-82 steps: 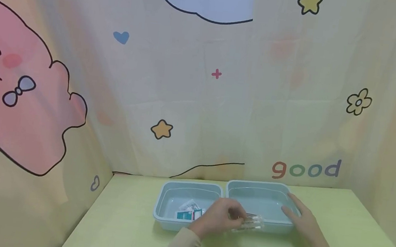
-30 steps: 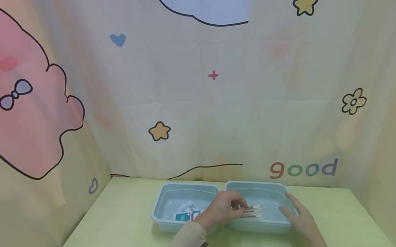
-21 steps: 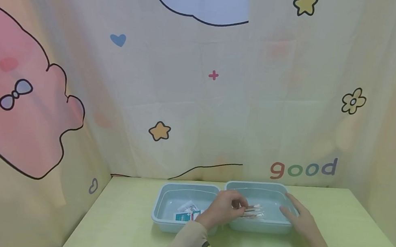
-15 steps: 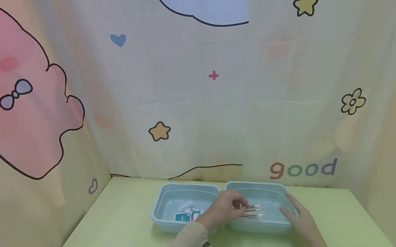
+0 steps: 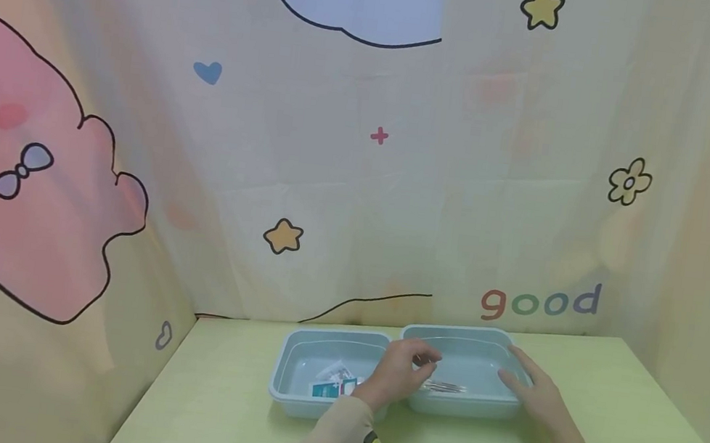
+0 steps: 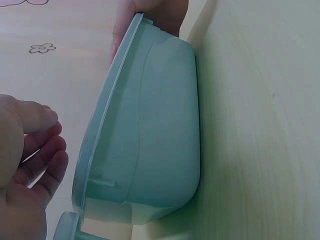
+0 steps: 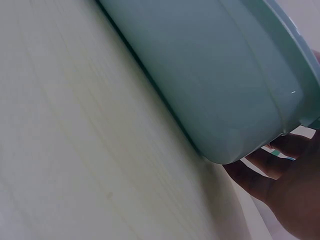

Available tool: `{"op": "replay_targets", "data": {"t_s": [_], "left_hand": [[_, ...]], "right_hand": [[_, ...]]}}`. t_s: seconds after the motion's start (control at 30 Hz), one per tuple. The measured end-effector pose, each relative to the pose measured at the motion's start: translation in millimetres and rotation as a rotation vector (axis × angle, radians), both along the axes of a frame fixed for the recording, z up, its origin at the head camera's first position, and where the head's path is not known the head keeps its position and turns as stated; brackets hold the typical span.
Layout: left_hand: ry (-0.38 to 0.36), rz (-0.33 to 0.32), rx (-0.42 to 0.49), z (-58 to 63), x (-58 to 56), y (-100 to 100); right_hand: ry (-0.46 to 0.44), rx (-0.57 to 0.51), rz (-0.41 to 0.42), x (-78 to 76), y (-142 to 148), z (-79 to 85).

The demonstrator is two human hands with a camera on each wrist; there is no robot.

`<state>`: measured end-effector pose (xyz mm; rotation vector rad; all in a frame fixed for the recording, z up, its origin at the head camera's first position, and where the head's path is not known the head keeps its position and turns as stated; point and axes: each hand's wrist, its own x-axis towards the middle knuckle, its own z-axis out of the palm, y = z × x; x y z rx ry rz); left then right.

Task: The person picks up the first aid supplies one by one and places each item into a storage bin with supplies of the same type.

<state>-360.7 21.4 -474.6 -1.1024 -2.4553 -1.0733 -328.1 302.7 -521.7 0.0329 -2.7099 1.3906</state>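
A small clear packet of cotton swabs [image 5: 445,387] lies in the right light-blue plastic basin [image 5: 465,407], near its front left wall. Just over that basin's left side hangs my left hand [image 5: 395,374], its fingers loosely bent with nothing between them. The left wrist view shows this hand [image 6: 30,150] apart from the basin's rim. My right hand [image 5: 545,400] grips the right end of the same basin, thumb over the rim and fingers along the outside. In the right wrist view its fingers [image 7: 255,177] reach round the basin's outer wall.
To the left stands a second light-blue basin [image 5: 301,407], holding a teal-and-white packet [image 5: 325,389] and a clear packet [image 5: 334,370]. Both basins stand close together on a pale yellow-green table [image 5: 210,395]. A printed cloth [image 5: 461,212] hangs behind.
My left hand has brought the cotton swabs from in front of the right basin over its rim and let them go inside. The right hand keeps its place on the basin.
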Motion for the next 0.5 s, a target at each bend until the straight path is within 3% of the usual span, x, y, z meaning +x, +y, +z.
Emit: {"op": "replay_targets", "data": {"t_s": [0.5], "left_hand": [[-0.011, -0.035, -0.027, 5.2, 0.0, -12.8]], "right_hand": [[0.031, -0.03, 0.024, -5.4, 2.0, -5.1]]}}
